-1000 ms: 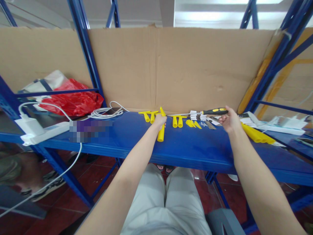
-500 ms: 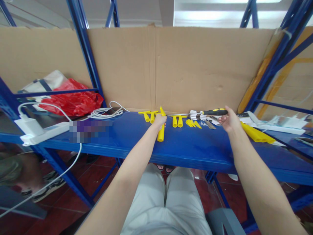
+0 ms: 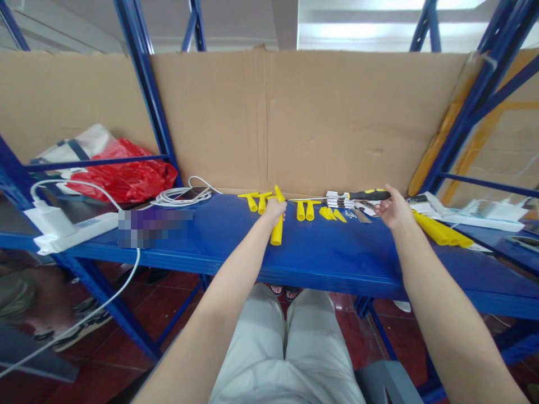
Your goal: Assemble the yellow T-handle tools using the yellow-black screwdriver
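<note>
The cardboard [image 3: 337, 123] stands behind the screwdriver [image 3: 369, 194].

white light [image 3: 387, 42] glows at the top, the red floor [image 3: 160, 303] is darker, the sides look stretched and soft, and blocky squares [image 3: 151, 224] hide one spot on the left

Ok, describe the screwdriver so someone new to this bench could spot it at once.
Find the cardboard panel along the back of the blue shelf. Near the panel's foot, the right hand holds the screwdriver by its handle end, its thin shaft pointing toward the left hand. Its black handle with yellow patches sets it apart from the plain yellow pieces nearby.
</note>
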The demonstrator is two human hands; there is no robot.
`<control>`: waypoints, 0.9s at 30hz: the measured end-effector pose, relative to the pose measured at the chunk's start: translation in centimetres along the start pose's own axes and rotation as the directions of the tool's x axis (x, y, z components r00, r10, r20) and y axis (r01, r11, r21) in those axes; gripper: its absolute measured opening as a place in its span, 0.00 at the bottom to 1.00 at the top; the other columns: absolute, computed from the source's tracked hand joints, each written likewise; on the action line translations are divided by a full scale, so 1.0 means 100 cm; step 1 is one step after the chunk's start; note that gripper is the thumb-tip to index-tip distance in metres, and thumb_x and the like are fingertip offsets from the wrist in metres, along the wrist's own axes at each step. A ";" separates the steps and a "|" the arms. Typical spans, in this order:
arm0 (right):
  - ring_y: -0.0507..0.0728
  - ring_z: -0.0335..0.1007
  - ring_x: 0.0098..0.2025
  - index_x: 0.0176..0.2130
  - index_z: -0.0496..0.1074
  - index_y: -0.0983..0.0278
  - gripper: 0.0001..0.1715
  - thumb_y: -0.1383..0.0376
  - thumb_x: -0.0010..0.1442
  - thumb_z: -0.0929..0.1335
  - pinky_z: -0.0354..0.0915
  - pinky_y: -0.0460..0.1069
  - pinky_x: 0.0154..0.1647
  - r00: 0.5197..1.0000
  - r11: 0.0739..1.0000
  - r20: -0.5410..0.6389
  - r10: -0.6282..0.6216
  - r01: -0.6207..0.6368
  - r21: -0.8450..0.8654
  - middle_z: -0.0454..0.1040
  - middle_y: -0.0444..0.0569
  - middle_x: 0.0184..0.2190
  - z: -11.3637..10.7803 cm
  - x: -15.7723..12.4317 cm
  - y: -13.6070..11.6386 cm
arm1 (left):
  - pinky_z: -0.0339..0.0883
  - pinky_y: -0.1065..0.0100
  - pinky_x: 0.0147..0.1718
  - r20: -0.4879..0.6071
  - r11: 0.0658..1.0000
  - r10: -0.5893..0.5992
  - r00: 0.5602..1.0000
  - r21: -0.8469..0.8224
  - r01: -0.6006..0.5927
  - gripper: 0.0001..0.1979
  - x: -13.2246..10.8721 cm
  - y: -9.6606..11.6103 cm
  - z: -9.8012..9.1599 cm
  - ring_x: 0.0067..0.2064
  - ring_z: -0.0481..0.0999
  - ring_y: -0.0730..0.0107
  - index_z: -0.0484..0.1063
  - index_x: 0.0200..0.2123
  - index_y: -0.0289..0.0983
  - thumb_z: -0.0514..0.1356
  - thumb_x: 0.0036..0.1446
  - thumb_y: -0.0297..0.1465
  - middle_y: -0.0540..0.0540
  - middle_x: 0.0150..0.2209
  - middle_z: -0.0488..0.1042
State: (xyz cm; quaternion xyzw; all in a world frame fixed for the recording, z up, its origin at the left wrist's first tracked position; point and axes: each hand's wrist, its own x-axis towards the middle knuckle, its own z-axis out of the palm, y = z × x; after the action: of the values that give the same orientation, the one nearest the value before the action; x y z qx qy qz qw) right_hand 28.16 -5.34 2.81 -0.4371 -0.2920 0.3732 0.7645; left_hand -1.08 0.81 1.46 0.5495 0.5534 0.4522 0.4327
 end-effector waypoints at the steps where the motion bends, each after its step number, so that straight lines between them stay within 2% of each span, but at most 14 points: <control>1: 0.49 0.56 0.13 0.22 0.55 0.60 0.26 0.52 0.54 0.72 0.59 0.43 0.12 1.000 1.000 -0.008 0.005 -0.005 -0.001 0.51 0.36 0.09 0.000 0.000 0.000 | 0.62 0.73 0.24 0.001 1.000 -0.001 1.000 -0.002 0.001 0.05 0.000 0.000 0.000 0.19 0.60 0.78 0.66 0.31 0.35 0.55 0.56 0.20 0.55 0.20 0.60; 8: 0.50 0.60 0.14 0.23 0.59 0.60 0.23 0.53 0.55 0.72 0.60 0.43 0.13 1.000 1.000 -0.001 0.005 -0.005 -0.016 0.57 0.38 0.10 0.000 0.000 0.000 | 0.62 0.72 0.24 -0.001 1.000 -0.015 1.000 0.002 0.015 0.05 -0.001 0.001 0.000 0.19 0.60 0.78 0.67 0.33 0.34 0.54 0.57 0.20 0.54 0.20 0.61; 12: 0.51 0.65 0.17 0.24 0.63 0.62 0.18 0.57 0.60 0.68 0.62 0.43 0.14 0.999 0.999 -0.029 0.045 -0.046 -0.015 0.64 0.42 0.13 0.004 -0.008 -0.006 | 0.62 0.73 0.24 -0.007 1.000 -0.020 1.000 0.015 0.020 0.06 0.000 0.001 0.000 0.19 0.61 0.78 0.68 0.36 0.33 0.53 0.59 0.20 0.54 0.21 0.62; 15: 0.52 0.68 0.19 0.25 0.64 0.63 0.16 0.59 0.62 0.66 0.64 0.43 0.17 0.998 0.999 0.028 0.050 -0.050 -0.005 0.69 0.45 0.16 0.006 -0.012 -0.009 | 0.61 0.73 0.22 -0.008 1.000 -0.019 1.000 0.018 0.019 0.07 0.000 0.001 0.000 0.19 0.60 0.78 0.68 0.37 0.33 0.52 0.59 0.20 0.54 0.21 0.61; 19: 0.50 0.62 0.15 0.25 0.62 0.62 0.20 0.54 0.58 0.70 0.61 0.43 0.14 0.997 1.000 0.081 0.010 -0.008 -0.026 0.65 0.43 0.14 0.005 -0.010 -0.006 | 0.62 0.73 0.23 -0.007 1.000 -0.021 1.000 0.009 0.021 0.06 0.001 0.000 0.000 0.19 0.60 0.78 0.68 0.36 0.34 0.53 0.58 0.21 0.54 0.20 0.62; 23: 0.49 0.57 0.13 0.26 0.61 0.61 0.23 0.50 0.53 0.73 0.57 0.42 0.11 0.998 0.998 0.047 -0.039 0.041 -0.044 0.60 0.38 0.13 0.005 -0.008 -0.001 | 0.63 0.73 0.23 -0.008 1.000 -0.021 1.000 0.011 0.022 0.05 0.002 -0.001 0.000 0.19 0.61 0.78 0.69 0.36 0.34 0.56 0.56 0.22 0.52 0.22 0.65; 27: 0.49 0.56 0.12 0.27 0.62 0.62 0.21 0.50 0.55 0.71 0.57 0.42 0.11 1.000 0.998 0.024 -0.020 0.021 -0.063 0.60 0.39 0.12 0.006 -0.010 -0.001 | 0.63 0.73 0.23 0.007 1.000 -0.015 1.000 0.018 0.015 0.06 0.002 0.000 0.000 0.19 0.61 0.78 0.69 0.37 0.34 0.54 0.58 0.22 0.54 0.21 0.62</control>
State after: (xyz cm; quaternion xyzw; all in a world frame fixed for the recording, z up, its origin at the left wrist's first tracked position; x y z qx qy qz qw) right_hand 27.18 -5.91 3.11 -0.4538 -0.3171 0.3609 0.7505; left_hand -1.07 0.98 1.42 0.5507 0.5601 0.4421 0.4330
